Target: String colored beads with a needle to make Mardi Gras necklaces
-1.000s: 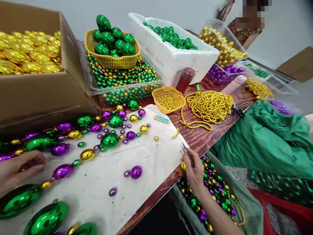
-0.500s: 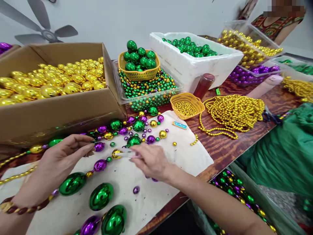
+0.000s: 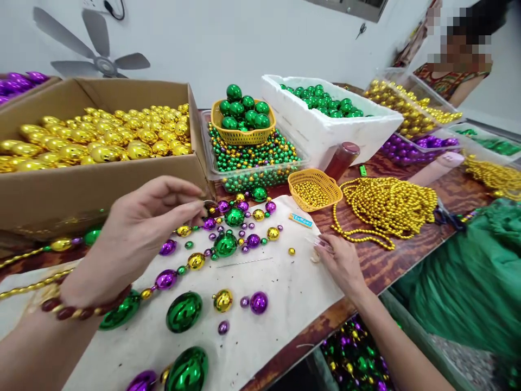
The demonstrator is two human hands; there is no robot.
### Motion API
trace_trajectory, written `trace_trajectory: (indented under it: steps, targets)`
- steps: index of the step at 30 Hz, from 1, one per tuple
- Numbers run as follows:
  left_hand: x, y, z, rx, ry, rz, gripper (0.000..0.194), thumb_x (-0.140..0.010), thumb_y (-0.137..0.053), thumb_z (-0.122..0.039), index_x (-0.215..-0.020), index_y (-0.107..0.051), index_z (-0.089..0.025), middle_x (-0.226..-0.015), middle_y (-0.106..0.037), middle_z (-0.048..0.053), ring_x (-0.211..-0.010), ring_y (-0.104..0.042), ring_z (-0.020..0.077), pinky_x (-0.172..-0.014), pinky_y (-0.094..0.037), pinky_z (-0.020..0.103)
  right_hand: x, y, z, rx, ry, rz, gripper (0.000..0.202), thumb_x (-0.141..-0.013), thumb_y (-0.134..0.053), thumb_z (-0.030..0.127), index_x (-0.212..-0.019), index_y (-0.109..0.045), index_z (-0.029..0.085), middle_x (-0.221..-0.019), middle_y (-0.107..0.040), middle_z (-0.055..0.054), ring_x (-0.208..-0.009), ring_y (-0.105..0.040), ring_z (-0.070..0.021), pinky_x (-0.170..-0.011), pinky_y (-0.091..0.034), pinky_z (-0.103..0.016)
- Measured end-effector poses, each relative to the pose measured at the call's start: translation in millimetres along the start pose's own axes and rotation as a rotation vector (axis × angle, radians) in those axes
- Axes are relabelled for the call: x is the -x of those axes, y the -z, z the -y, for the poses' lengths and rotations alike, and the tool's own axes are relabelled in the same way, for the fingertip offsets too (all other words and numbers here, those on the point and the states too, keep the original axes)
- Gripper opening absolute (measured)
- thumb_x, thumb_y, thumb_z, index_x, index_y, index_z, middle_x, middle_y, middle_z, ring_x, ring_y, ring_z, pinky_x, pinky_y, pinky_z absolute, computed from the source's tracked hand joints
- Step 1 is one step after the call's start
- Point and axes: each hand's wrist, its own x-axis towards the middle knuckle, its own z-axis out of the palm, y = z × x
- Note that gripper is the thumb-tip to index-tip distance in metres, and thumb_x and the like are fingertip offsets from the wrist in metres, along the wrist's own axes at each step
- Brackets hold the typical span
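My left hand [image 3: 150, 222] is raised over the strung beads, thumb and fingers pinched on what looks like a thin thread [image 3: 209, 202]. Below it a strand of purple, gold and green beads [image 3: 166, 279] crosses the white cloth [image 3: 280, 304]. My right hand [image 3: 340, 263] is low at the cloth's right side, its fingers closed around a small pale item, too blurred to name. Between the hands lies a thin needle [image 3: 244, 263]. Loose beads surround it, among them a large green bead [image 3: 184, 312], a gold bead [image 3: 223, 300] and a purple bead [image 3: 259, 302].
A cardboard box of gold beads [image 3: 163, 176] stands at the left. Behind the cloth are a clear bin of small beads [image 3: 260, 179], a yellow basket [image 3: 315, 206] and a foam box [image 3: 293, 122]. Gold bead chains [image 3: 391, 209] lie right. Another person [image 3: 451, 81] is at the back right.
My left hand has moved up and right, still pinched. My right hand has moved right with the pale item, uncovering the needle and several beads on the cloth. The view has shifted slightly.
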Motion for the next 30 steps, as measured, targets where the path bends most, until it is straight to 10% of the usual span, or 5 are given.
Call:
trace_trajectory:
  steps: [14,21,25,30]
  targets:
    - [-81.1,-104.5,-126.4,0.038,-0.493,0.26,0.025,-0.087,-0.044,-0.023,-0.097,-0.065,-0.014,-0.09,-0.071,-0.009,-0.086,-0.069,0.0093,-0.065,-0.047,0.019,36.1,18.4,-26.9,0.088,-0.021,0.149,0.02,-0.083,-0.065,0.038,-0.101,-0.069,0.029,-0.104,-0.069,-0.006,-0.097,-0.061,-0.0314,-0.082,-0.044,-0.05]
    - [-71.3,-149.3,-168.1,-0.202,-0.687,0.479,0.012,-0.086,-0.053,-0.011,-0.095,-0.059,-0.015,-0.082,-0.069,-0.009,-0.09,-0.065,0.0115,-0.058,-0.043,0.019,-47.2,120.5,69.5,-0.774,0.043,-0.427,0.026,-0.096,-0.048,0.03,-0.118,-0.062,0.028,-0.125,-0.062,-0.005,-0.117,-0.058,-0.0228,-0.097,-0.048,-0.044]
    - [-69.0,-152.6,-165.4,-0.342,-0.782,0.471,0.017,-0.08,-0.055,-0.003,-0.092,-0.054,-0.016,-0.081,-0.063,-0.005,-0.084,-0.064,0.0118,-0.059,-0.044,0.022,-92.0,149.1,96.8,-1.107,0.2,-0.216,0.022,-0.093,-0.054,0.034,-0.112,-0.065,0.029,-0.114,-0.067,-0.002,-0.105,-0.065,-0.0196,-0.077,-0.057,-0.035]
    - [-71.0,-146.4,-137.9,-0.191,-0.661,0.521,0.015,-0.081,-0.06,-0.005,-0.09,-0.054,-0.016,-0.072,-0.059,-0.003,-0.07,-0.061,0.01,-0.058,-0.042,0.021,-95.0,135.3,77.8,-1.201,0.056,0.086,0.016,-0.082,-0.071,0.024,-0.097,-0.071,0.021,-0.072,-0.067,0.002,-0.054,-0.06,-0.0088,-0.043,-0.047,-0.018]
